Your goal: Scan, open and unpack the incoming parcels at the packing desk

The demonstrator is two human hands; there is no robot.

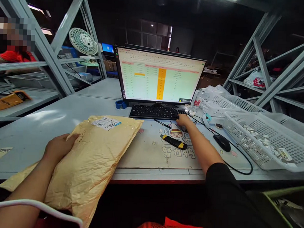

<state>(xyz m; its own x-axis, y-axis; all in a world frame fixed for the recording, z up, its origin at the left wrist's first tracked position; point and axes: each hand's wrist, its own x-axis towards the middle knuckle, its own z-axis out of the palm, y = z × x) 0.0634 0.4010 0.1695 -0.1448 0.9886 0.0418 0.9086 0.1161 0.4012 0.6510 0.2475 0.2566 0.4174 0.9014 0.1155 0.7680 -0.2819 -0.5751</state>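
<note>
A: How far along are we calling this?
B: Partway, we're judging. The left hand (58,148), between eight and nine o'clock, is holding up the parcel (88,160); the right hand (183,120), at three, is resting on the right end of the keyboard (152,112).
A: Done, left?
B: The parcel is already being held off the table and the screen (140,85), at twelve, is showing a spreadsheet. The keying is seeming unfinished, since we're seeing that hand at the keys. The parcel isn't lying set down yet.
A: Grip?
B: Left is clamping the parcel's left edge, thumb on top. Right, we can't tell: the fingertips are hiding among the keys.
A: Parcel's spot?
B: Eight o'clock, tilting, its lower end hanging past the table's (24,129) near edge.
A: Looks?
B: Tan, papery, creasing all over, bulging a bit. A white label (106,122) with a blue patch is sitting near its far end; we aren't managing to read it. Faint marks are showing by the thumb. Whether it's sealed, we can't tell.
A: Cutter (174,142)?
B: Lying on the mat (140,155), between four and five, untouched.
</note>
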